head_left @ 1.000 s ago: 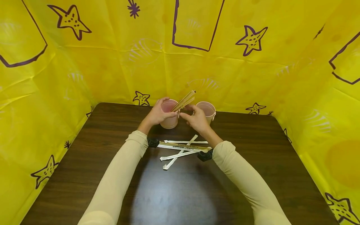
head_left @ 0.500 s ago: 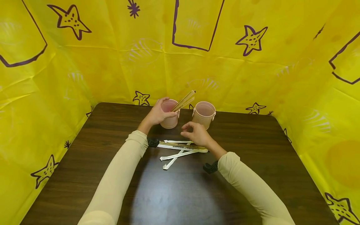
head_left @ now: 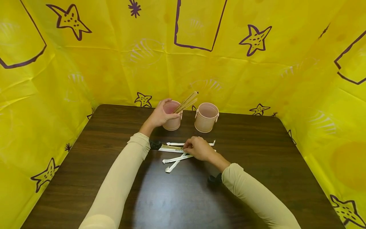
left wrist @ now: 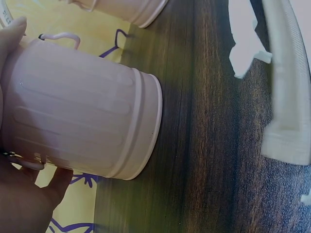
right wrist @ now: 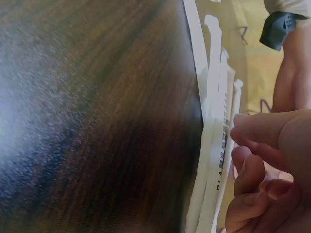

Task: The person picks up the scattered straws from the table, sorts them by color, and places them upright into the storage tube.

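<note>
My left hand [head_left: 159, 117] grips the rim of a small pink bucket [head_left: 172, 125], thumb on the near side. Several paper-wrapped straws [head_left: 187, 102] stand inside it, leaning right. In the left wrist view the bucket [left wrist: 77, 107] has a ribbed side and small handles. My right hand [head_left: 200, 149] is over a loose pile of wrapped straws [head_left: 173, 166] on the table. The right wrist view shows its thumb and bent fingers [right wrist: 250, 170] beside the printed straw wrappers [right wrist: 216, 145], thumb and finger tips apart. Whether they touch a straw is unclear.
A second pink bucket [head_left: 206, 122] stands upright to the right of the held one. Both are near the back edge of the dark wooden table [head_left: 243, 190]. Yellow sheeting [head_left: 223, 70] with drawn starfish encloses the back and sides.
My right hand has left the straws in the left bucket and come down toward me to the pile. My left hand stays on the bucket.
</note>
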Motion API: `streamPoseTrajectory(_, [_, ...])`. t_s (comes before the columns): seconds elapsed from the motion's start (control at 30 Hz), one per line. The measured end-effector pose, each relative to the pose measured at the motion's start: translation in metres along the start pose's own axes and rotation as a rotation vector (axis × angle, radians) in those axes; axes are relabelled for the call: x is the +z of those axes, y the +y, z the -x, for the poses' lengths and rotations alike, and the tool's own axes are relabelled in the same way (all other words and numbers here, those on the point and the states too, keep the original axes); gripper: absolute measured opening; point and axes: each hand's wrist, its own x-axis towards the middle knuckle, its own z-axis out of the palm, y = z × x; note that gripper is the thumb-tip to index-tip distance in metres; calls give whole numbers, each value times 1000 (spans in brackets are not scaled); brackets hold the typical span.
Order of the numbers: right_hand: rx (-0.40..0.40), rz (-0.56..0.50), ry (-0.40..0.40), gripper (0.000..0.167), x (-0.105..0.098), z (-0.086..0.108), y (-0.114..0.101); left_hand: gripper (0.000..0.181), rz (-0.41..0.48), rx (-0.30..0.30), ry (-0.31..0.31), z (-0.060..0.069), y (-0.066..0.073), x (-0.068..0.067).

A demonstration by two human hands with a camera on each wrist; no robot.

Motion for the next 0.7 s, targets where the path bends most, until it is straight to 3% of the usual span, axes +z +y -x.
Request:
streamPoseTrajectory(0.33, [65,10,55,8,5,-2,1,95,17,-3,6,-1,-5,0])
streamPoseTrajectory(0.7, [32,25,19,7,8,-2,5,95,18,1,4,0,-2,1])
